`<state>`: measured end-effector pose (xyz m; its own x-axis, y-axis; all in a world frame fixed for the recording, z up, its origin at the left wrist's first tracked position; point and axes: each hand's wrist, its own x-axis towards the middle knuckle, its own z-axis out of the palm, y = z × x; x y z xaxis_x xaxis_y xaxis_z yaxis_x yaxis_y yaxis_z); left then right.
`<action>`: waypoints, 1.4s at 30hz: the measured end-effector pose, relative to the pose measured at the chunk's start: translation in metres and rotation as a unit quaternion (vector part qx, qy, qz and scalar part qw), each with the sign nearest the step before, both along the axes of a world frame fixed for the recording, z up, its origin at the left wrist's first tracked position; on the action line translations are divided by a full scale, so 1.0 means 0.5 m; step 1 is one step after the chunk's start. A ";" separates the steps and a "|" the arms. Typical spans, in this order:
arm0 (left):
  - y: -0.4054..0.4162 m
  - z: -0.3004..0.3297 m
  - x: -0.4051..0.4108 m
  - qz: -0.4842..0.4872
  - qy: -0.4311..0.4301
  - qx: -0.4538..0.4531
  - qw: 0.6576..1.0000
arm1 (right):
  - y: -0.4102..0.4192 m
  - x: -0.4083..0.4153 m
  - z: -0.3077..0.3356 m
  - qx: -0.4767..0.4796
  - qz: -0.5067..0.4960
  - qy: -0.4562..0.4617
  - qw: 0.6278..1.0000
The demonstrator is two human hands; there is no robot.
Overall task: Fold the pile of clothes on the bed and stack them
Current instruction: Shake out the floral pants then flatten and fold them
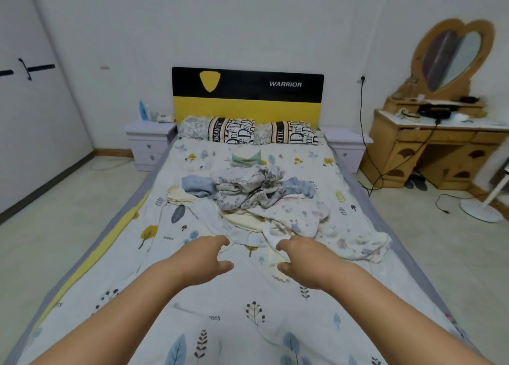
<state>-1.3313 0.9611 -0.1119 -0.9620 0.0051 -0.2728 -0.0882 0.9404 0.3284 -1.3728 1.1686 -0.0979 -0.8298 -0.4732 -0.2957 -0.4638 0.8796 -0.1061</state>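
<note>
Both the left hand and right hand reach empty, fingers loosely curled, toward the tangled pile of pale printed clothes just beyond their fingertips, where a careless grab could drag several garments together.

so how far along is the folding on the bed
Barely started. One small folded item seems to sit near the pillows, though blur hides what it is. In hand: nothing yet; the left hand and right hand reach toward the pile's near edge, fingers loosely curled, no grip on cloth. Left: the whole pile of clothes lies crumpled mid-bed.
</note>
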 end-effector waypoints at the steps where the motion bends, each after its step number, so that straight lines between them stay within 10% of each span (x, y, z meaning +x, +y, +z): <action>1: -0.009 -0.003 -0.026 -0.001 0.000 0.001 1.000 | -0.007 -0.021 -0.001 0.000 -0.005 -0.003 1.000; 42: -0.193 -0.428 -0.981 0.130 0.026 -0.013 0.991 | -0.241 -1.003 -0.398 -0.029 -0.044 0.116 0.992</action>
<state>-1.8219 0.8646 -0.3259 -0.9428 -0.2509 -0.2195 -0.3119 0.8965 0.3148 -1.8742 1.0480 -0.2971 -0.9114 -0.4062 -0.0660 -0.4029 0.9134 -0.0580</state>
